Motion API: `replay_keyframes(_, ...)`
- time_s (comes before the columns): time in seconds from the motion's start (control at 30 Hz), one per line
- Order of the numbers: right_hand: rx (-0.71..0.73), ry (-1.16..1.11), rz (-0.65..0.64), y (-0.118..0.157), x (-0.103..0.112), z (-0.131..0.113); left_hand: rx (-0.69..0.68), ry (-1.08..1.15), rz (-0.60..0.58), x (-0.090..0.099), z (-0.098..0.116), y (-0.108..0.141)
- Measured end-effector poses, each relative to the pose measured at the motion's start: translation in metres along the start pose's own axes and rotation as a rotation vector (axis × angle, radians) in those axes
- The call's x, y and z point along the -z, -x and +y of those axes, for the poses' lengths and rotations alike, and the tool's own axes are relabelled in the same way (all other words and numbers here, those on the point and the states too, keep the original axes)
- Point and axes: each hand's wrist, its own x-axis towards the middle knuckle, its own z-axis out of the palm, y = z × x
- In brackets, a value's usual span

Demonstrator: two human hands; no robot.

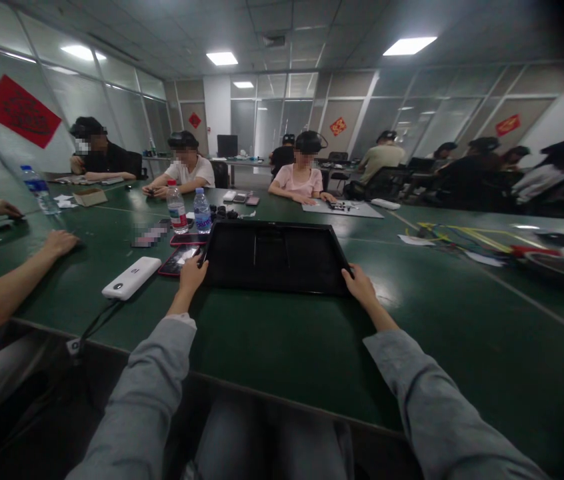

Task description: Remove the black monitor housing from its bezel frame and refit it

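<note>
Between my hands is a wide black rectangular panel with a raised frame [232, 270], which looks like a monitor lying face up on the green table [282, 347]. My left hand [192, 275] grips its left edge, with the fingers closed around the frame. Its right edge is held by my right hand [361, 285], thumb on top and the other fingers partly hidden. Just left of my left hand lie a dark tablet or phone with a red edge [175, 261] and a white power bank [132, 278] with a cable.
Two water bottles, one red-capped [177, 208] and one blue-capped [203, 212], stand behind the panel's left corner. Another bottle [39, 190] is farther left. A neighbour's hand [61, 244] rests at left. Yellow cables [472, 239] and a dark bowl [557, 267] lie at right. People sit opposite.
</note>
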Motion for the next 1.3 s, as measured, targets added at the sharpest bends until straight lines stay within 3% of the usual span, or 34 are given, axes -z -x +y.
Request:
replay_keyframes(0.3, -0.025, 0.029, 0.114, 0.013, 0.007, -0.016, 0.045, -0.030, 0.005, 0.005, 0.015, 0.001)
replay_keyframes(0.77, -0.051, 0.078, 0.029, 0.012, 0.008, -0.018, 0.102, -0.094, -0.021, 0.006, 0.016, 0.001)
replay_keyframes(1.03, -0.071, 0.038, 0.068, 0.010, 0.011, -0.017, 0.128, -0.088, -0.026, 0.015, 0.024, 0.006)
replay_keyframes(1.3, -0.040, 0.035, 0.072, 0.006, 0.006, -0.010, 0.123, -0.077, -0.048, 0.009, 0.018, 0.004)
